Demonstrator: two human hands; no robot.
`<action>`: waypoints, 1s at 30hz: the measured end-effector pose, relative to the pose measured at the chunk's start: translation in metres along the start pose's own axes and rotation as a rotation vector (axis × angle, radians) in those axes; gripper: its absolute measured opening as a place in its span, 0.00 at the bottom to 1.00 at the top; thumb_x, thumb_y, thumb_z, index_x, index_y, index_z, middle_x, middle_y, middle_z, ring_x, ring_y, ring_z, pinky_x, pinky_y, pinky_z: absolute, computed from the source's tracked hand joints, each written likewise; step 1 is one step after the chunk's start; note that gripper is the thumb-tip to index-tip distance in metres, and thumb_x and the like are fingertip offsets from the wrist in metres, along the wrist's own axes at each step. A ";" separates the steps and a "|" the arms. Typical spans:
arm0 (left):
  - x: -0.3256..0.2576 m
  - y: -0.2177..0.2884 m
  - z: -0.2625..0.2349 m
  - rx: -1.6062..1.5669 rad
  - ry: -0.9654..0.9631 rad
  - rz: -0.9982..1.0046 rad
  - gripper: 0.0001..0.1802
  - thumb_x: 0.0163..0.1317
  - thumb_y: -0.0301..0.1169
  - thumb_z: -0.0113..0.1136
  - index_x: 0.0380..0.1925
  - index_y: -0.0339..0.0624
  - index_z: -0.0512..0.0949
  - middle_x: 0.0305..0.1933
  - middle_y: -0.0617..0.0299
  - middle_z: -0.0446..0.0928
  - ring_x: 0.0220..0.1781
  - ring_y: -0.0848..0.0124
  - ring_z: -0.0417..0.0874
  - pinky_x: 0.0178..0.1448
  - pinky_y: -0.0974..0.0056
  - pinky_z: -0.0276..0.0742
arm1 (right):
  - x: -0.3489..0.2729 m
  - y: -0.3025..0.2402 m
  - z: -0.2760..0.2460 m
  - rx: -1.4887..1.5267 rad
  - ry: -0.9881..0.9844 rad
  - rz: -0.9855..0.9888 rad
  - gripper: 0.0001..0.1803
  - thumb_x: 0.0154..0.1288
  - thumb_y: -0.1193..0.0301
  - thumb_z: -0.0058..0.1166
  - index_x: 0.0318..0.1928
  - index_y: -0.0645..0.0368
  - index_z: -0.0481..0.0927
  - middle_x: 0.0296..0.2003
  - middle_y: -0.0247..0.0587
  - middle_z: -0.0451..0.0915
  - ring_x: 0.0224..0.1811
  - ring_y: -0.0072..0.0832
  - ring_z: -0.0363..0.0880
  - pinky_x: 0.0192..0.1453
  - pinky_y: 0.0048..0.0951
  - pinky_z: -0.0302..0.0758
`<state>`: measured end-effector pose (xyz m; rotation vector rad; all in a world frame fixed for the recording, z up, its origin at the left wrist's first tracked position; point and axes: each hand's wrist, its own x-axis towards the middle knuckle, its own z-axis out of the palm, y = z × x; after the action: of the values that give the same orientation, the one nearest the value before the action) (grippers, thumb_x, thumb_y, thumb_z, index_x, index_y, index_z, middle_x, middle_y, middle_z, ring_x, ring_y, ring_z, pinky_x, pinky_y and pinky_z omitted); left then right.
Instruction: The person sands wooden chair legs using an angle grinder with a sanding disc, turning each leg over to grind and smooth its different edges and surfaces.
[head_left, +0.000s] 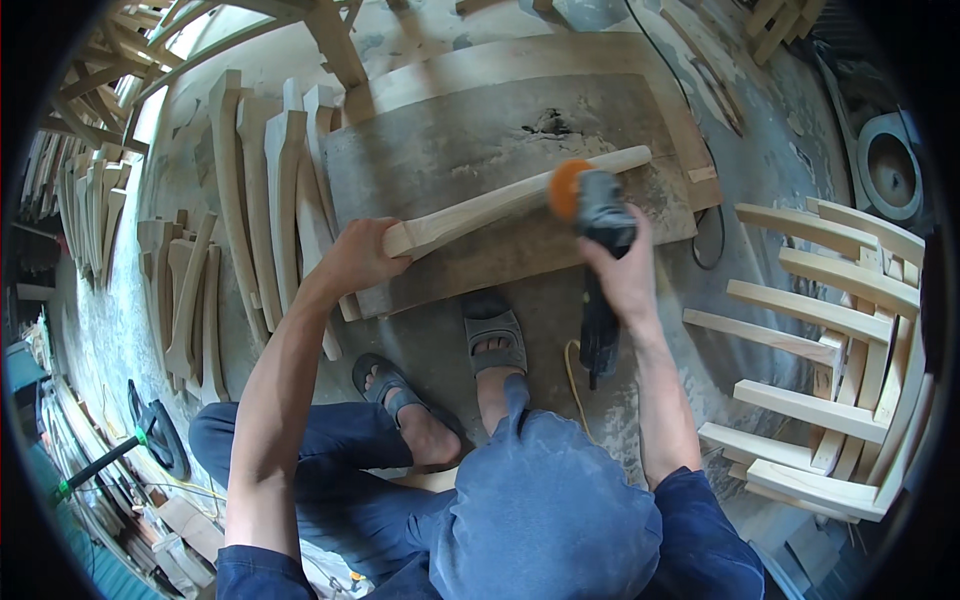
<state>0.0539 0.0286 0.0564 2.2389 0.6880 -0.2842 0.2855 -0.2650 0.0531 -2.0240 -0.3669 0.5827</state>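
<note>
My left hand [360, 255] grips the near end of a long pale shaped wooden piece [500, 203] that lies slanted across a dusty board [470, 140]. My right hand [625, 275] holds a dark angle grinder [603, 230], its orange sanding disc [563, 188] pressed against the wooden piece around its middle. The grinder's tail and cord [575, 385] run down toward me. My feet in grey sandals [495, 335] rest on the floor just below the board.
Several curved wooden chair parts [265, 190] lie in rows on the floor to the left. A stack of pale wooden slats and frames [835, 350] stands at the right. More frames fill the top left. A round white object [890, 165] sits far right.
</note>
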 end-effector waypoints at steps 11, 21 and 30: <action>-0.006 0.003 0.013 -0.012 0.019 0.013 0.21 0.54 0.33 0.72 0.47 0.34 0.88 0.41 0.39 0.89 0.47 0.44 0.91 0.56 0.50 0.84 | -0.057 -0.036 0.051 -0.128 -0.354 -0.093 0.52 0.62 0.59 0.75 0.79 0.53 0.56 0.56 0.64 0.86 0.62 0.61 0.85 0.66 0.50 0.80; -0.006 0.004 0.012 0.002 0.018 -0.022 0.22 0.54 0.34 0.74 0.48 0.35 0.88 0.42 0.40 0.89 0.48 0.46 0.91 0.57 0.51 0.84 | -0.067 -0.041 0.051 -0.130 -0.397 -0.077 0.52 0.64 0.59 0.73 0.80 0.53 0.55 0.56 0.63 0.86 0.61 0.61 0.86 0.64 0.51 0.81; 0.010 -0.007 -0.004 -0.114 -0.109 -0.037 0.26 0.53 0.36 0.76 0.52 0.35 0.89 0.43 0.44 0.91 0.47 0.54 0.92 0.59 0.54 0.84 | -0.068 -0.018 0.061 0.052 -0.196 -0.146 0.51 0.63 0.63 0.75 0.79 0.55 0.56 0.58 0.64 0.85 0.62 0.59 0.86 0.65 0.49 0.81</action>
<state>0.0589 0.0390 0.0506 2.0879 0.6708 -0.3727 0.1947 -0.2445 0.0607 -1.8777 -0.6055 0.6938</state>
